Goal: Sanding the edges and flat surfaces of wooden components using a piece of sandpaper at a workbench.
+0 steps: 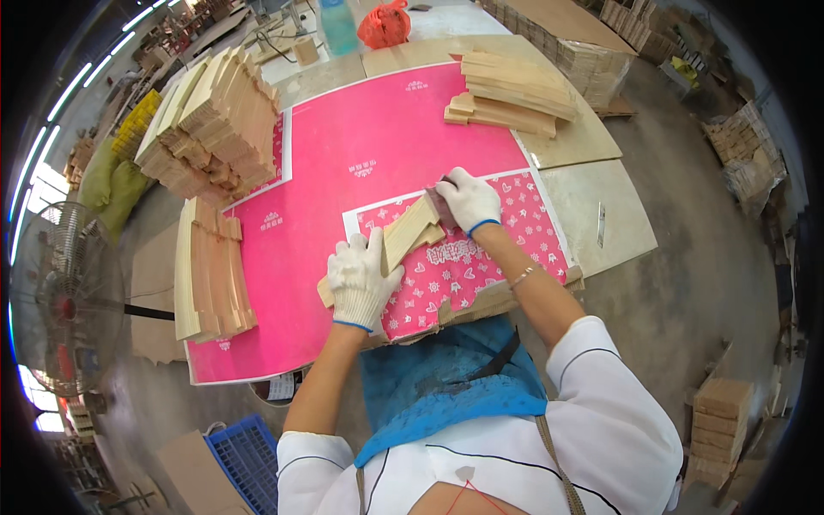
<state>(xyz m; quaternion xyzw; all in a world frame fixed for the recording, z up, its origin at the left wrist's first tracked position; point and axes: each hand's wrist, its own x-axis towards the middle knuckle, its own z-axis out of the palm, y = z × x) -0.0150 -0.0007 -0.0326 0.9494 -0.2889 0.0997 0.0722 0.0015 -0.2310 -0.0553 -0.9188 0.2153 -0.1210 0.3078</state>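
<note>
My left hand (360,275), in a white knit glove, is closed around the lower part of a pale wooden piece (409,230), which slants up to the right. My right hand (472,199), gloved in white with a blue cuff edge, pinches a dark reddish-brown sheet that looks like sandpaper (441,209). The sheet meets the upper end of the wood. Part of another wooden piece (433,235) shows beneath it. Under both hands lies a pink patterned sheet (524,219) with a white border. My left palm and fingertips are partly hidden.
Stacked wooden pieces rise at the far left (215,120), with another row (210,275) nearer me. More pieces (515,90) lie at the far right of the table. A red plastic bag (384,24) and a bluish bottle (337,30) stand behind. A fan (69,300) stands left.
</note>
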